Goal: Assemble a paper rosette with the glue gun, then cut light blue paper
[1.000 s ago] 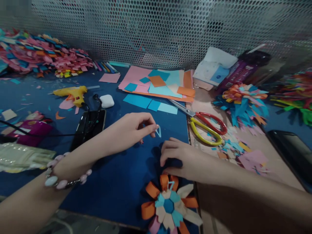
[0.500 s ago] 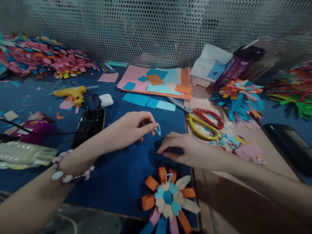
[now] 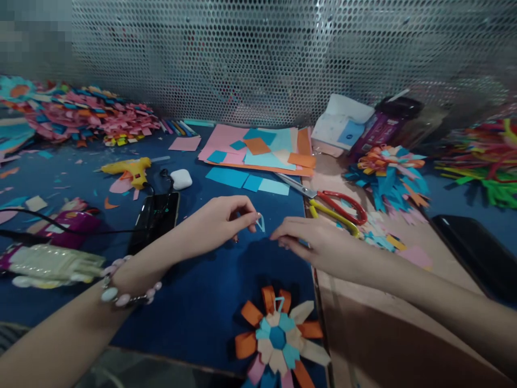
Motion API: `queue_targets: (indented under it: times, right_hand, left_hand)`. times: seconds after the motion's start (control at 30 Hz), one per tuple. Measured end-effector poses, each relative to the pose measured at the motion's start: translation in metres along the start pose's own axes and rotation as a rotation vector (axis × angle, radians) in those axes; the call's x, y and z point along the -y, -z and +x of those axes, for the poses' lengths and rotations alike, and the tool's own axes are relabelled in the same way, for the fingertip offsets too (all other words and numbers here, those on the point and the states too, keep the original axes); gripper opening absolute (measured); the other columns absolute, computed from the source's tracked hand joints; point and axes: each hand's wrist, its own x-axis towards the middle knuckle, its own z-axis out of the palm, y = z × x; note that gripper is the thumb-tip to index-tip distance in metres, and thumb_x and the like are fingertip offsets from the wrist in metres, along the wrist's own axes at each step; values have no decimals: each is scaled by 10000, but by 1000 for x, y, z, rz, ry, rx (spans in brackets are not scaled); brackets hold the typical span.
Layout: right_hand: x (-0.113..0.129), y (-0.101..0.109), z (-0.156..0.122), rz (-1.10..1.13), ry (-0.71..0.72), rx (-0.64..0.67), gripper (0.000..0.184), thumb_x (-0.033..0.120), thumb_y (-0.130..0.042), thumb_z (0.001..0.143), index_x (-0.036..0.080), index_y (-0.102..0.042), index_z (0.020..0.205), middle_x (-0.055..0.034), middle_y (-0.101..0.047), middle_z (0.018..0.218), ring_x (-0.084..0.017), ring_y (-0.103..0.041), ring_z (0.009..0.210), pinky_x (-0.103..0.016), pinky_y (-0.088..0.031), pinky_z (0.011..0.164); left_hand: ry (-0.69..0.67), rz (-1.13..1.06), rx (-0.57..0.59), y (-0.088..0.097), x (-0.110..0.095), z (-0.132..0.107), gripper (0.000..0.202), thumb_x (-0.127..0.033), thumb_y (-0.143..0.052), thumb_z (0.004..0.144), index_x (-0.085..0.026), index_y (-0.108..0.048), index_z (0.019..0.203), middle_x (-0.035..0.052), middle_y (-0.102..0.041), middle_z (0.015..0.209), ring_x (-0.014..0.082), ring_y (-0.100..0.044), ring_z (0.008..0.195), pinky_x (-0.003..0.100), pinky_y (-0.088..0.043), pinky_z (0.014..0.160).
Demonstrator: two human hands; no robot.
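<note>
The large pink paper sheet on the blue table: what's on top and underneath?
On the pink sheet lie blue, light-blue and orange paper pieces. An orange paper edge shows underneath at the front; anything else there is covered.

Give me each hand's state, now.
Left hand: closed, pinching a small pale-blue paper triangle.
Right hand: curled, nothing visibly held; open or closed can't be told.

Single head-worn camera looks forward and down from above the near edge of the worktop [image 3: 194, 312], left hand [image 3: 228, 218] and right hand [image 3: 313, 237] close at mid-view, perforated screen [image 3: 242, 64] beyond.
</note>
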Motion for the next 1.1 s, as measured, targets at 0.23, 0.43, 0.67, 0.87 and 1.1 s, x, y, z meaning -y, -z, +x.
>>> queue_targets:
  times: [0.23, 0.43, 0.67, 0.87, 1.1]
  right_hand:
    - [-10, 31, -19, -134, 79, 121, 532, -5, -395, 785, 222, -582, 1228, -37, -601, 1242, -190, -524, 1154, -366, -449, 971]
    - [-12, 16, -21, -297, 125, 69, 535, -4, -446, 765, 215, -591, 1231, -122, -535, 1312, -268, -494, 1193, -473, -481, 922]
    - [-11, -23, -33, -631, 141, -75, 542, -30, -447, 756, 179, -598, 1233, -186, -435, 1404, -385, -399, 1264, -593, -448, 902]
    - [-17, -6, -48, -626, 10, -195, 327, 47, -425, 846, 74, -636, 1094, -165, -631, 1083, -315, -541, 1066, -498, -476, 907]
    - [-13, 2, -46, -532, -161, -195, 282, 273, -390, 958, 156, -627, 862, -80, -636, 794, -237, -620, 786, -367, -482, 676]
  left_hand:
    - [-7, -20, -38, 2, -4, -1, 295, -446, -451, 921, -181, -575, 880, 26, -692, 876, 104, -584, 577, 227, -476, 559]
    - [-40, -38, -91, 2, -1, 0, 288, -435, -455, 917, -176, -572, 875, 42, -687, 867, 112, -580, 574, 240, -487, 568]
    - [-51, -23, -76, -1, -2, -1, 281, -425, -447, 918, -179, -580, 889, 35, -690, 860, 119, -591, 582, 247, -488, 572]
    - [-67, -27, -65, -2, -1, -2, 273, -422, -457, 923, -176, -569, 885, 39, -682, 882, 108, -584, 588, 239, -489, 575]
    - [-97, -38, -53, -2, 1, -2, 270, -416, -446, 933, -176, -563, 895, 36, -676, 878, 103, -575, 587, 237, -492, 573]
